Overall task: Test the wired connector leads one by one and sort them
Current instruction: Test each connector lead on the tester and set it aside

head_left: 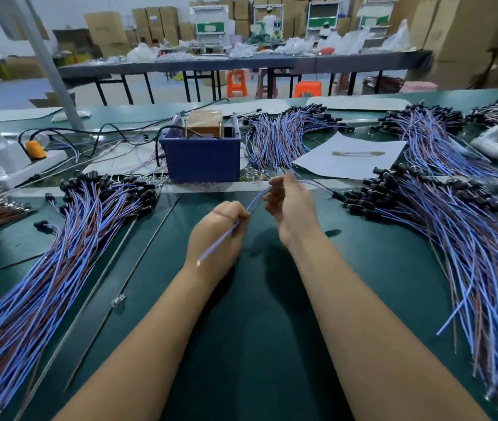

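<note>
While both hands (220,229) pinch 1 lead (226,235), labels blur.

We see one blue-and-brown lead (229,232) held above the green table (272,299), its bare end trailing toward the left wrist and its black connector (339,195) at the far right. A fanned heap of leads (44,268) lies at left, black connectors pointing away from us. A larger heap (454,238) spreads at right. Two more bundles (284,138) (430,132) lie beyond, behind a blue bin (202,159).
</note>
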